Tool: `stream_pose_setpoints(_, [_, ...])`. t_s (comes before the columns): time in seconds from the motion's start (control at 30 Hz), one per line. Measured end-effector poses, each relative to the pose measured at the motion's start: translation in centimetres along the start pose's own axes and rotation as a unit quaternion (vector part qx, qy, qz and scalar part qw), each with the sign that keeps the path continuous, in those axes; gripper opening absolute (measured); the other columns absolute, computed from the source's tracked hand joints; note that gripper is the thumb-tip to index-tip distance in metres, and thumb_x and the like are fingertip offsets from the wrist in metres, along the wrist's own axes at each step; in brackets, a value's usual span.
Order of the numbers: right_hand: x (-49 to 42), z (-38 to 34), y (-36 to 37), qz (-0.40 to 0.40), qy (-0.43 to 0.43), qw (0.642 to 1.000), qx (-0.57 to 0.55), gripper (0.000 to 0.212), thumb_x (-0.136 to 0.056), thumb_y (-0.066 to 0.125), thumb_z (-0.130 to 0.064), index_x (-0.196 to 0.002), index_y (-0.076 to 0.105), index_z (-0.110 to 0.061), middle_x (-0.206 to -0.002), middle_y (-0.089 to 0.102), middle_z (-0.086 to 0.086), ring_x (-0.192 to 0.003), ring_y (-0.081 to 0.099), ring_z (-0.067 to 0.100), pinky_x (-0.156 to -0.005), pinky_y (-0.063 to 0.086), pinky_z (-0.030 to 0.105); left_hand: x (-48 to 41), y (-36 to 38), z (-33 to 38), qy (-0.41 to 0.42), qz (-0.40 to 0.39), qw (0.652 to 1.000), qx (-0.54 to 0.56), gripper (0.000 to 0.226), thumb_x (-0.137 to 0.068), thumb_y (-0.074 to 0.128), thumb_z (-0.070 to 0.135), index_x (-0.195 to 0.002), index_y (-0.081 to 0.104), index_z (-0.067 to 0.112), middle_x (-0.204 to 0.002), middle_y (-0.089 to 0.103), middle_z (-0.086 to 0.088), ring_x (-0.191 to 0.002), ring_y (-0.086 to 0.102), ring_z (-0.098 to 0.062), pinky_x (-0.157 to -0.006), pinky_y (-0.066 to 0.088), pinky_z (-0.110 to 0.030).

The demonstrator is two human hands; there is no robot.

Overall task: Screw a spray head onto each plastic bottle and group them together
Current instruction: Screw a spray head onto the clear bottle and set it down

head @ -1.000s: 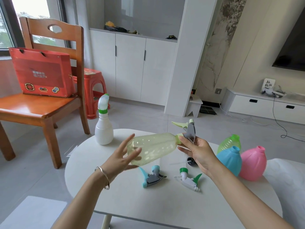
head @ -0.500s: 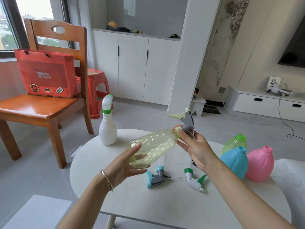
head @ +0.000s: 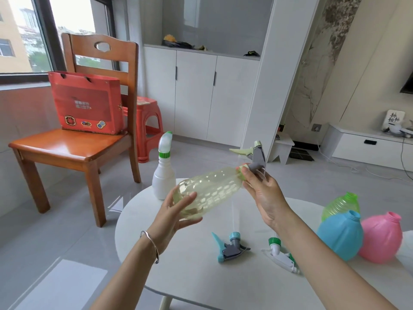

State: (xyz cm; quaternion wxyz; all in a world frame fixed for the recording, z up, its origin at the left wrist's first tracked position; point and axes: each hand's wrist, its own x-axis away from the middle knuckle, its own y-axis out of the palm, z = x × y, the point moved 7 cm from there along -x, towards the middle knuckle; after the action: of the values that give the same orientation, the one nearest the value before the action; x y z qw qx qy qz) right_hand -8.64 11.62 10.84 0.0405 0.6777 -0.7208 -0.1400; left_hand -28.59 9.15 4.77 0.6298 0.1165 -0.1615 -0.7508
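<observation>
Hidden: neck thread under our right hand (head: 267, 198).
Axis: pale yellow translucent plastic bottle (head: 207, 192) tilted, neck up-right, pale green-and-grey spray head (head: 254, 155) there.
Fingers: left hand (head: 173, 217) cups base; right pinches collar.

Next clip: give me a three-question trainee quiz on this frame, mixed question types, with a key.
1. True or false: the blue bottle already has a spray head on it.
2. Which hand is at the neck of the pale yellow bottle? A. left hand B. right hand
3. Fill in: the number of loose spray heads lying on the white table is ___.

Key
1. False: its neck is open, like the green bottle and the pink bottle.
2. B: it grips at the yellow-green spray head; the left hand holds the base.
3. Two: the teal spray head and the white and green spray head.
</observation>
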Motion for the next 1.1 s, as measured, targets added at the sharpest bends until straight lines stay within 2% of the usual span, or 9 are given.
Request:
stream_pose_setpoints(0.1, [0.2,0.9,2.5,-0.077,0.008,0.997,0.027,0.042,-0.066,0.073,-0.034,-0.106,0.062,-0.028,-0.105,0.069,-0.014,-0.104,0.063,0.003,-0.097,0.045,0.028,-0.8,-0.5,-0.6,-0.057,-0.017,0.996,0.069,0.057,-0.075,0.066,0.041,-0.127,0.053,0.023,-0.123,0.064,-0.013,-0.106,0.065,-0.037,-0.072,0.06,-0.034])
stream_pose_setpoints(0.2, [0.3,2.7,4.9,-0.13,0.031,0.988,0.083,0.07,-0.06,0.076,-0.035,-0.125,0.05,-0.032,-0.124,0.063,-0.007,-0.116,0.058,0.007,-0.103,0.041,0.03,-1.7,-1.1,-1.2,-0.101,-0.041,0.987,0.114,0.05,-0.079,0.063,0.047,-0.121,0.059,0.02,-0.104,0.071,-0.011,-0.095,0.068,-0.038,-0.075,0.061,-0.038])
stream_pose_setpoints(0.27, [-0.1,3.8,6.2,-0.144,0.042,0.983,0.108,0.079,-0.061,0.077,-0.036,-0.133,0.043,-0.033,-0.13,0.058,-0.005,-0.119,0.056,0.008,-0.105,0.041,0.032,-2.3,-1.4,-1.5,-0.122,-0.069,0.986,0.093,0.051,-0.08,0.054,0.057,-0.115,0.064,0.021,-0.104,0.072,-0.012,-0.095,0.068,-0.038,-0.077,0.06,-0.04])
stream_pose_setpoints(0.37, [-1.3,4.6,7.5,-0.139,0.04,0.982,0.118,0.08,-0.062,0.077,-0.038,-0.134,0.042,-0.03,-0.128,0.059,-0.006,-0.119,0.055,0.007,-0.1,0.045,0.028,-3.4,-2.4,-1.6,-0.129,-0.064,0.99,-0.002,0.063,-0.072,0.047,0.07,-0.109,0.066,0.022,-0.11,0.072,-0.013,-0.102,0.068,-0.033,-0.077,0.059,-0.04])
stream_pose_setpoints(0.47, [-2.9,4.8,7.8,-0.113,-0.001,0.98,0.166,0.08,-0.059,0.081,-0.036,-0.13,0.044,-0.031,-0.125,0.058,-0.01,-0.117,0.055,0.003,-0.088,0.047,0.017,-5.3,-5.3,0.0,-0.059,0.034,0.987,-0.145,0.061,-0.078,0.044,0.065,-0.117,0.059,0.021,-0.119,0.067,-0.007,-0.102,0.066,-0.023,-0.083,0.056,-0.038])
stream_pose_setpoints(0.57, [-4.9,6.1,7.5,-0.084,-0.018,0.968,0.236,0.073,-0.066,0.084,-0.026,-0.127,0.045,-0.028,-0.127,0.053,-0.013,-0.122,0.048,0.006,-0.101,0.04,0.028,-6.6,-9.2,2.8,0.083,0.179,0.963,-0.182,0.034,-0.092,0.046,0.044,-0.113,0.054,0.018,-0.122,0.061,-0.011,-0.088,0.063,-0.02,-0.08,0.052,-0.041])
stream_pose_setpoints(0.67, [-6.7,8.6,7.2,-0.07,-0.001,0.961,0.268,0.072,-0.067,0.083,-0.019,-0.128,0.045,-0.021,-0.132,0.051,-0.007,-0.126,0.046,0.012,-0.109,0.037,0.037,-7.7,-12.2,3.6,0.145,0.243,0.925,-0.253,0.049,-0.088,0.057,0.041,-0.128,0.047,0.015,-0.13,0.054,-0.008,-0.098,0.058,-0.021,-0.084,0.047,-0.035])
stream_pose_setpoints(0.83, [-8.9,12.2,7.6,-0.06,0.021,0.961,0.268,0.073,-0.067,0.083,-0.018,-0.128,0.043,-0.023,-0.135,0.048,-0.004,-0.126,0.046,0.015,-0.105,0.041,0.034,-10.6,-14.5,0.7,0.094,0.215,0.921,-0.311,0.077,-0.083,0.064,0.044,-0.145,0.028,0.016,-0.151,0.03,-0.005,-0.136,0.035,-0.023,-0.112,0.032,-0.042])
stream_pose_setpoints(1.1, [-10.7,15.1,7.9,-0.056,0.022,0.959,0.276,0.071,-0.067,0.083,-0.016,-0.125,0.044,-0.026,-0.128,0.048,-0.007,-0.12,0.046,0.011,-0.093,0.04,0.023,-13.5,-14.5,-1.0,0.12,0.169,0.918,-0.34,0.076,-0.083,0.065,0.042,-0.144,0.029,0.017,-0.148,0.038,0.0,-0.136,0.033,-0.018,-0.114,0.028,-0.039])
